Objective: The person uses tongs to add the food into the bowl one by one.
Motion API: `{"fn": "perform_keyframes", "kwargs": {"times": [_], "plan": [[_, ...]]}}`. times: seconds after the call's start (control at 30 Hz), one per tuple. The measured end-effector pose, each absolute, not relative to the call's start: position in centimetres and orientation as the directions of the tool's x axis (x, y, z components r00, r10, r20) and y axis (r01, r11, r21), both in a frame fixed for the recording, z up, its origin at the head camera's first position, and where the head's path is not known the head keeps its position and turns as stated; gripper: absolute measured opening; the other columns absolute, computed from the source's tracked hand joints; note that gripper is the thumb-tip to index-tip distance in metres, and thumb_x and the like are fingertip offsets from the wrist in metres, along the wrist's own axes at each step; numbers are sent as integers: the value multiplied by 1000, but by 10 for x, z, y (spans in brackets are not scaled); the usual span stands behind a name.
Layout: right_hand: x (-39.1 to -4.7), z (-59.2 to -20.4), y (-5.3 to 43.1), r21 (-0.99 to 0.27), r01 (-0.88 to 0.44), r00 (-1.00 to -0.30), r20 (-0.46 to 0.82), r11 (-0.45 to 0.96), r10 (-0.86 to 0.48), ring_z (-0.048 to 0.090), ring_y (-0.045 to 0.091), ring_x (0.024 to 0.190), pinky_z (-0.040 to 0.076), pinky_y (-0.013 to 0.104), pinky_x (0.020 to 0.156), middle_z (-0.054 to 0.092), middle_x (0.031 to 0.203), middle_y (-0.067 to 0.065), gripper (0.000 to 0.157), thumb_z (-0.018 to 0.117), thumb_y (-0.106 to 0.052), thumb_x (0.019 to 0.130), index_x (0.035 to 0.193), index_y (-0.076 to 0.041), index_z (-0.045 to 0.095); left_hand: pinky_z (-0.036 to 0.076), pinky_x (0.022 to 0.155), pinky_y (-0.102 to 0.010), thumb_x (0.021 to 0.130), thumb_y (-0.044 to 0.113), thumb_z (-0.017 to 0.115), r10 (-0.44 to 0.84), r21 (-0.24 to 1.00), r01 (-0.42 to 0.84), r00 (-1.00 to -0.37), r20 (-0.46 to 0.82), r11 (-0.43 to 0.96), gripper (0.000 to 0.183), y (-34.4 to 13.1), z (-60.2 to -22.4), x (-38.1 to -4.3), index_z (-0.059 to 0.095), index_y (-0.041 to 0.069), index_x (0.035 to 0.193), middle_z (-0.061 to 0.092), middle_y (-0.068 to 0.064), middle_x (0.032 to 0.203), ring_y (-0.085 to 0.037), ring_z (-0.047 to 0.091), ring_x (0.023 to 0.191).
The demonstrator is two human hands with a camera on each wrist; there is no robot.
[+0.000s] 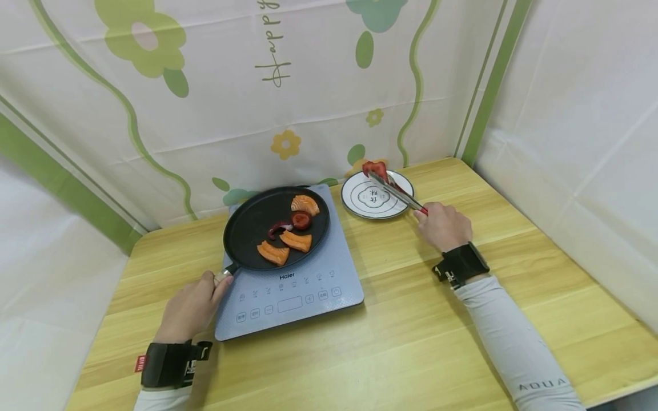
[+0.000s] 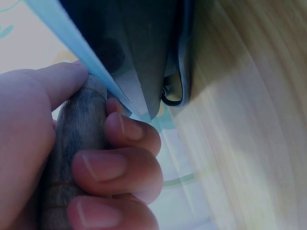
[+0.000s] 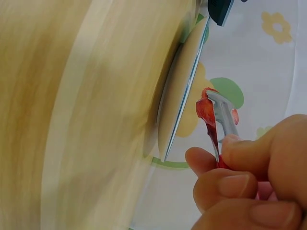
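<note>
My left hand [image 1: 189, 306] grips the wooden handle [image 2: 81, 127] of a black frying pan [image 1: 249, 225], fingers wrapped round it. The pan sits on a grey induction cooker [image 1: 336, 251]. In it lie several orange salmon pieces [image 1: 273, 253], a red tomato-like slice [image 1: 301, 220] and a dark red curled piece [image 1: 279, 229]. My right hand [image 1: 446, 225] holds metal tongs [image 1: 403, 197] with red grips. Their tips clasp a glossy red food piece [image 1: 377, 170] above the far side of a white plate [image 1: 352, 197]; its exact kind is unclear.
The cooker's touch panel [image 1: 289, 304] faces me, left of the plate. A wooden table [image 1: 411, 319] carries everything. Flower-printed white cloth [image 1: 319, 114] hangs close behind the pan and plate, with plain white cloth [image 1: 581, 142] along the right side.
</note>
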State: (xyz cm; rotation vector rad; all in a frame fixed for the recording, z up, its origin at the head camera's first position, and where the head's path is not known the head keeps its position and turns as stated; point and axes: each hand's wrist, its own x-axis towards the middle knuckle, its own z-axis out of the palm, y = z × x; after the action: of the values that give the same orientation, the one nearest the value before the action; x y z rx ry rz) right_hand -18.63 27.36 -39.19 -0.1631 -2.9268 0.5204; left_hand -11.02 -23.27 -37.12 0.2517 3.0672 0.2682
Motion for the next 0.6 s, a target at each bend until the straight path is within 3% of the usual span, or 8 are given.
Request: {"fn": "perform_keyframes", "kwargs": {"times": [0.6], "plan": [[-186, -390, 271, -362, 64, -983, 140, 930, 122, 52, 27, 63, 35, 41, 49, 53, 71, 8, 41, 42, -50, 99, 80, -16, 55, 33, 49, -33, 101, 55, 29, 166, 175, 159, -986, -31, 972, 57, -233, -372, -110, 46, 0, 97, 41, -4, 67, -18, 44, 57]]}}
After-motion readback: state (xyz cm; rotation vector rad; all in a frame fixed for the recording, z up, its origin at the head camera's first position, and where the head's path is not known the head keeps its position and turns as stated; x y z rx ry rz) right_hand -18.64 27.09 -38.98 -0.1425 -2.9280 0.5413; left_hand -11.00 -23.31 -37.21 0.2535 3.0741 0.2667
